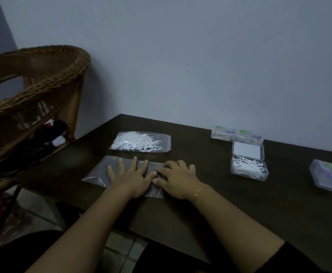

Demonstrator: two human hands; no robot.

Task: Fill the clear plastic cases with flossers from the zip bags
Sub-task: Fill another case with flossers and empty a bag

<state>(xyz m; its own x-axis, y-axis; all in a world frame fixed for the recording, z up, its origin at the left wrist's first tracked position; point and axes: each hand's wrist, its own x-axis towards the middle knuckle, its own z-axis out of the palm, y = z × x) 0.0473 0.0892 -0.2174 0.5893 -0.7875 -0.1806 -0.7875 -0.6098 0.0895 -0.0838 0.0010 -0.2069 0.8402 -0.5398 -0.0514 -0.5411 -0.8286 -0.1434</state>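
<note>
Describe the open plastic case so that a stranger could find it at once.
Look at the dark table, on its right side near the wall. The open case lies there, below two shut cases. Only it has its lid raised and white flossers showing.

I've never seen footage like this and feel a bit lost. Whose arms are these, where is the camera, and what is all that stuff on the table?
There is no machine: a person wears one camera on the head, looking down at their own arms. The left hand lies flat on an empty zip bag on the dark table; the right hand, fingers curled, rests on the bag's right end. Behind lies a full zip bag of white flossers. To the right sit an open clear case with flossers inside and three closed cases. A wicker chair stands left.
</note>
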